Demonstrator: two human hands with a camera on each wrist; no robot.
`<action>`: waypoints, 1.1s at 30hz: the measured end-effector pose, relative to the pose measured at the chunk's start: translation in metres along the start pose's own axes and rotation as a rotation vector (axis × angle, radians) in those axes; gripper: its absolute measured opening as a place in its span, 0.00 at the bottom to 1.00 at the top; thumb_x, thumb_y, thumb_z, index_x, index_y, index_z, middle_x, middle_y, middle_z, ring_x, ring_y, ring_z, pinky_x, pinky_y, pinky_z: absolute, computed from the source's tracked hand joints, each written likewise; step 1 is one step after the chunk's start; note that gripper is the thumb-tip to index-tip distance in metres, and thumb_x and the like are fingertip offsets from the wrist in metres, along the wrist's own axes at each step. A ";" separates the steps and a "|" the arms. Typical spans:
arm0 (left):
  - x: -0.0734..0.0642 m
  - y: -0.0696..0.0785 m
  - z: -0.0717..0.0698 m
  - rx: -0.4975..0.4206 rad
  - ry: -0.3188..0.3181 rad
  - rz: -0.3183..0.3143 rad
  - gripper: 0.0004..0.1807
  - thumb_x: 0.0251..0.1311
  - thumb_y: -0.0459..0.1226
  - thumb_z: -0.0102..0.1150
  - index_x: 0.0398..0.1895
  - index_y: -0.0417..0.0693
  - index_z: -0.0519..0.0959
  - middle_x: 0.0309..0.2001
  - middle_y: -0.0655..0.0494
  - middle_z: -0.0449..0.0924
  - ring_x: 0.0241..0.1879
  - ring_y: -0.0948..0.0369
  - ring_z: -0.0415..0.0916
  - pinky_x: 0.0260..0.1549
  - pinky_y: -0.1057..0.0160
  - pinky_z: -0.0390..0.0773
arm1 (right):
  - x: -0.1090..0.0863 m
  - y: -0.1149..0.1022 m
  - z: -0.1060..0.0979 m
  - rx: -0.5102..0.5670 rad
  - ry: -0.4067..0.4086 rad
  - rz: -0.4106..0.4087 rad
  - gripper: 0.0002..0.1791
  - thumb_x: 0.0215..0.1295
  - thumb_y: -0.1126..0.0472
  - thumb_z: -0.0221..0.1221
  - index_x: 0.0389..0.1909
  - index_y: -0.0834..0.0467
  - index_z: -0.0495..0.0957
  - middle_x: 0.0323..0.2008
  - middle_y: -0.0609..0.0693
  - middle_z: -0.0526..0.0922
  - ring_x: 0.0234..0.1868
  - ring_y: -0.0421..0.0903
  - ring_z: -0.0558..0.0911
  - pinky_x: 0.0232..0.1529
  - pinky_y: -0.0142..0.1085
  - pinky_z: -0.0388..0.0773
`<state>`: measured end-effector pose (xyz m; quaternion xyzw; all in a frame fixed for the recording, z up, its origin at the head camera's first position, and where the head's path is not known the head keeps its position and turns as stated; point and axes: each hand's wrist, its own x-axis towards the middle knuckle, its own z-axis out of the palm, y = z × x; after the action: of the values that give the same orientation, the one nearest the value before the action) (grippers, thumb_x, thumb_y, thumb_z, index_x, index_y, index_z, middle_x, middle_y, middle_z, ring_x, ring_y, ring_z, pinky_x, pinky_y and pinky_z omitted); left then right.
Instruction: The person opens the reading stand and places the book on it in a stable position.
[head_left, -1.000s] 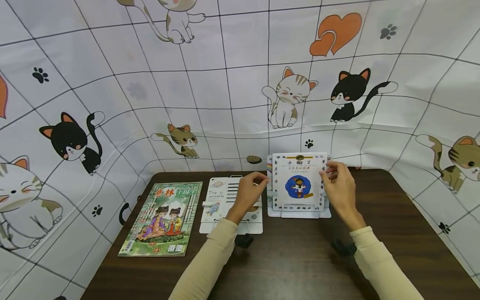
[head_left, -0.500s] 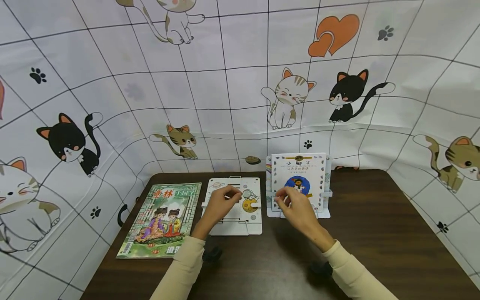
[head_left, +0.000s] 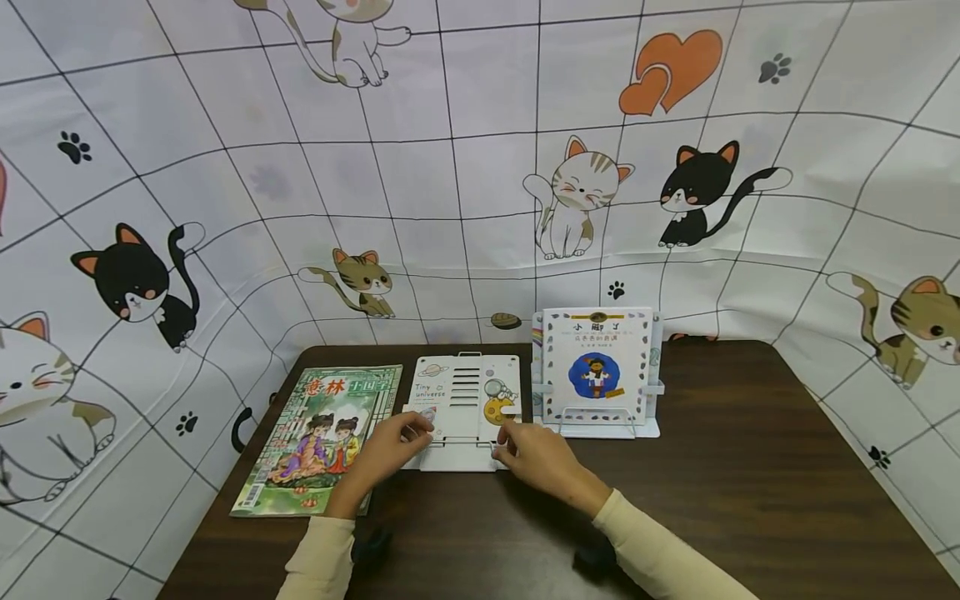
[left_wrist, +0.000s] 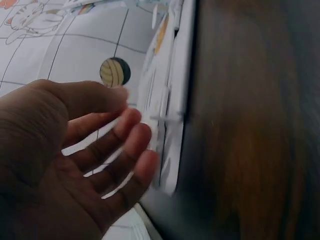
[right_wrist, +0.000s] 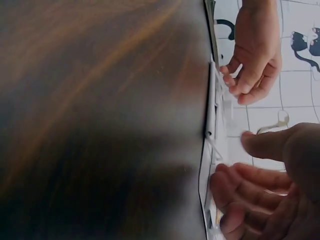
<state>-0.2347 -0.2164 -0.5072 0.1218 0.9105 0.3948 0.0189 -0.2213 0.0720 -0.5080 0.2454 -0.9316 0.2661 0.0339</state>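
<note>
A white folding book stand (head_left: 465, 392) printed with "Tiny universe", a planet and an astronaut lies low on the table. My left hand (head_left: 393, 450) is over its lower left side, fingers loosely bent and nothing between them. In the left wrist view the left hand's fingertips (left_wrist: 145, 162) are close beside the stand's edge (left_wrist: 172, 145). My right hand (head_left: 543, 462) is at the stand's lower right, near its wire page holder; its thumb and fingers are apart in the right wrist view. Further right, a second stand (head_left: 654, 375) holds a white book (head_left: 597, 350) upright.
A green illustrated magazine (head_left: 322, 442) lies flat on the dark wooden table (head_left: 720, 500), left of the low stand and partly behind my left forearm. A white curtain (head_left: 480, 183) with cats and grid lines hangs behind the table.
Both hands have left the upright book's stand, moving left and down to the low stand. The white book stays standing, with the wire holder across its lower front.
</note>
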 end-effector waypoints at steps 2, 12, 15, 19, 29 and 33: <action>-0.004 -0.003 -0.003 0.007 -0.043 -0.007 0.07 0.69 0.35 0.69 0.47 0.43 0.85 0.40 0.55 0.85 0.38 0.62 0.79 0.41 0.60 0.81 | 0.001 -0.001 0.003 -0.011 -0.039 0.015 0.11 0.69 0.51 0.71 0.41 0.53 0.83 0.28 0.41 0.82 0.27 0.36 0.77 0.28 0.36 0.75; -0.015 -0.006 -0.009 0.058 -0.159 0.003 0.14 0.60 0.36 0.77 0.43 0.39 0.83 0.34 0.54 0.81 0.33 0.64 0.75 0.36 0.64 0.76 | 0.002 -0.001 0.009 0.007 -0.120 0.006 0.16 0.62 0.50 0.77 0.36 0.51 0.79 0.29 0.41 0.79 0.28 0.35 0.74 0.28 0.33 0.72; -0.016 -0.004 -0.009 0.064 -0.165 -0.008 0.14 0.58 0.36 0.78 0.43 0.39 0.83 0.33 0.54 0.81 0.32 0.64 0.74 0.34 0.64 0.75 | 0.003 -0.002 0.009 0.031 -0.117 0.009 0.17 0.60 0.51 0.78 0.36 0.52 0.79 0.29 0.41 0.79 0.27 0.34 0.74 0.27 0.33 0.73; -0.015 -0.001 -0.007 0.060 -0.147 -0.028 0.14 0.57 0.35 0.78 0.41 0.39 0.83 0.33 0.54 0.81 0.32 0.63 0.74 0.34 0.64 0.75 | 0.005 -0.002 0.008 0.059 -0.120 0.019 0.17 0.60 0.53 0.78 0.36 0.53 0.79 0.29 0.43 0.81 0.28 0.35 0.76 0.28 0.33 0.74; -0.016 -0.003 0.000 0.052 -0.092 -0.083 0.12 0.57 0.34 0.79 0.39 0.40 0.84 0.29 0.56 0.79 0.29 0.63 0.73 0.31 0.64 0.73 | 0.011 0.003 0.011 0.107 -0.111 0.037 0.17 0.55 0.55 0.80 0.32 0.53 0.79 0.27 0.41 0.83 0.28 0.36 0.77 0.31 0.34 0.74; -0.017 -0.004 0.001 0.071 -0.075 -0.058 0.11 0.57 0.32 0.79 0.36 0.41 0.83 0.27 0.57 0.78 0.27 0.63 0.72 0.29 0.65 0.72 | 0.011 0.002 0.014 0.124 -0.099 0.030 0.16 0.55 0.56 0.79 0.30 0.53 0.78 0.25 0.41 0.83 0.27 0.35 0.76 0.30 0.34 0.73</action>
<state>-0.2185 -0.2224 -0.5113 0.1105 0.9256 0.3569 0.0601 -0.2310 0.0620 -0.5187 0.2460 -0.9174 0.3112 -0.0316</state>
